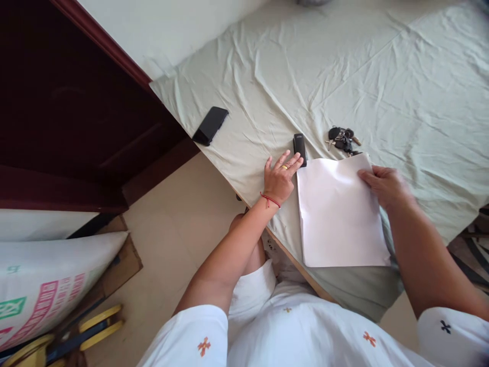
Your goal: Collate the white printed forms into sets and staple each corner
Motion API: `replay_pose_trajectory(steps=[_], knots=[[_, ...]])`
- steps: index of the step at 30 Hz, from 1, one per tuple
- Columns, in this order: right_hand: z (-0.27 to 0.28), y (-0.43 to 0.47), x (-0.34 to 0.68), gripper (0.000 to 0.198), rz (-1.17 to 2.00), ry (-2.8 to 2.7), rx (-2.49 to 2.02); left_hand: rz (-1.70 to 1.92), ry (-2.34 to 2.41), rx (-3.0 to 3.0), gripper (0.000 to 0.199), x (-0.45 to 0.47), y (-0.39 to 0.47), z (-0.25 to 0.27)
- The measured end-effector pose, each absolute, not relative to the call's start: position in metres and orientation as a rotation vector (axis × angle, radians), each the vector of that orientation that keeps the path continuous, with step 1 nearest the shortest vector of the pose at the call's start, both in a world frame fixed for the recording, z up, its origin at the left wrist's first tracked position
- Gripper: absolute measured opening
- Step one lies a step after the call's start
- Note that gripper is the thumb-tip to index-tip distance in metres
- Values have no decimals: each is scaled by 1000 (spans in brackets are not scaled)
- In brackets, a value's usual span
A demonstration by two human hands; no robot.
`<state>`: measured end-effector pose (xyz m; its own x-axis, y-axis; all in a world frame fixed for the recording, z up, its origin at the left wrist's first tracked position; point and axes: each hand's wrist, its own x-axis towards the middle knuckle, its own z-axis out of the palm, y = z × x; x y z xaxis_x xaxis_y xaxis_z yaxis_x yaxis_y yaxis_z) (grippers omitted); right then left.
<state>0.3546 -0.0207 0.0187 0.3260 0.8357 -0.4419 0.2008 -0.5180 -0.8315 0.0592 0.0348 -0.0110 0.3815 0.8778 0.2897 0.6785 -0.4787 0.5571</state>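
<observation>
A stack of white paper (340,214) lies near the front edge of the cloth-covered table. My right hand (387,186) pinches its upper right edge, thumb on top and the other fingers hidden beneath. At the upper left corner of the paper is a small black stapler (299,145). My left hand (280,178), with a ring and a red string bracelet, reaches toward it with fingers stretched out and apart. The fingertips are at the stapler's near end and appear to touch it. Whether the paper's corner sits inside the stapler cannot be made out.
A bunch of keys (344,139) lies just beyond the paper. Farther left, a black phone-like object (211,125) rests by the table's edge. The pale green tablecloth (275,76) is wrinkled. A printed white sack (57,275) lies on the floor side at left.
</observation>
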Motion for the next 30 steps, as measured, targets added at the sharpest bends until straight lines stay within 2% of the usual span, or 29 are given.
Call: replay_pose_trajectory(steps=[6,9,12,18,20,25,30], knots=[[36,-38,344,18,1261,-830,-1872,858,1257,2207,64,59,38,-7],[41,-53,339,21,1379,-762,-1806,1008,1154,2075,55,55,29,-8],[41,-66,333,27,1457,-765,-1679,1169,1255,1749,45,47,2,-7],[35,-55,308,35,1325,-888,-1454,1208,1276,1087,58,28,-65,-2],[32,-44,298,37,1243,-909,-1415,1165,1213,1091,58,23,-77,0],[14,-28,282,42,1199,-927,-1330,997,1336,1326,40,17,-81,-5],[-8,-26,284,46,1203,-895,-1172,1042,1458,1354,42,18,-78,-15]])
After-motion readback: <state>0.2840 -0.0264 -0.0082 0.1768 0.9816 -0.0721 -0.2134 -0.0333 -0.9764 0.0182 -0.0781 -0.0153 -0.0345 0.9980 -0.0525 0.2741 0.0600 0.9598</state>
